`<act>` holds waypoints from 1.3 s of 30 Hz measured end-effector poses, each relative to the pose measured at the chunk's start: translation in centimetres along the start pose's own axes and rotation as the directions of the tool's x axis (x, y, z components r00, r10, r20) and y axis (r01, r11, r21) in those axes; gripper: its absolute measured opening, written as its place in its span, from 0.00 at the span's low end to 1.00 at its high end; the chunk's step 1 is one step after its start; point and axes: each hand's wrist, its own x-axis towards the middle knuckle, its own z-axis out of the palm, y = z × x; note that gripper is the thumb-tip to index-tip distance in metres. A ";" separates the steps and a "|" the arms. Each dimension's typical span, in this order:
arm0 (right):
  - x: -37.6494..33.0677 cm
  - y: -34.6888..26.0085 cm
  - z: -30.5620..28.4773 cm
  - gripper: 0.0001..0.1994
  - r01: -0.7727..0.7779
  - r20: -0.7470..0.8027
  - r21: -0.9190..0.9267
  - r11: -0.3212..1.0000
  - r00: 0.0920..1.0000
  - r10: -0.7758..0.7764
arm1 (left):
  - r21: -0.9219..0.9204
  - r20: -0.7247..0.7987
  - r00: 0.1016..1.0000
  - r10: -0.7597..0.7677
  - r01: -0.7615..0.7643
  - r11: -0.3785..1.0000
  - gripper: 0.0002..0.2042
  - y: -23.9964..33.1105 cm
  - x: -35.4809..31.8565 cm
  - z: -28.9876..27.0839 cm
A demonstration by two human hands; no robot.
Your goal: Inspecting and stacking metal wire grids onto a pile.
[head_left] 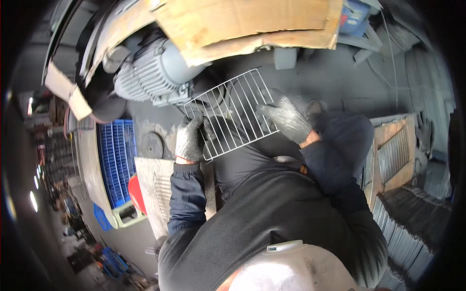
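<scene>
A rectangular wire rack (pixel 234 115) with thin parallel bars is held tilted in front of my body, above my lap. My left hand (pixel 190 139), in a grey work glove, is closed on the rack's left end, its fingers around the edge wires. At the right end, my gloved right hand (pixel 287 117) grips the side of the frame; its fingertips are slightly blurred. Between the bars I see my dark trousers and the floor.
A grey finned electric motor (pixel 153 72) stands beyond the rack, with cardboard (pixel 247 22) above it. At left are a blue plastic crate (pixel 118 160) and a pale board (pixel 154 182). Right of me, a wooden board (pixel 378 162) carries wires, near stacked wire pieces (pixel 403 242).
</scene>
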 end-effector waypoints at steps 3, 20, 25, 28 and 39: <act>-2.1 -0.5 0.0 0.22 -0.009 0.066 -0.050 0.999 0.998 0.012 | 0.034 -0.081 0.994 0.078 -0.076 0.997 0.11 0.7 -4.8 1.9; -10.3 -2.4 -3.2 0.11 0.267 -0.262 -0.176 0.947 0.915 -0.307 | 0.235 0.156 0.833 0.531 -0.553 0.799 0.09 1.0 -9.8 9.8; -8.1 -3.1 -5.1 0.09 0.377 -0.237 -0.189 0.907 0.878 -0.415 | 0.312 0.224 0.842 0.491 -0.539 0.782 0.08 -0.5 -6.9 10.1; -3.5 -0.1 -9.7 0.10 0.326 -0.227 -0.204 0.923 0.901 -0.369 | 0.481 0.247 0.873 0.420 -0.487 0.729 0.09 -3.2 -2.9 11.4; -0.4 6.4 -17.3 0.12 0.233 -0.481 -0.087 0.969 0.842 -0.246 | 0.560 0.274 0.954 0.123 -0.262 0.786 0.11 -9.4 8.8 17.1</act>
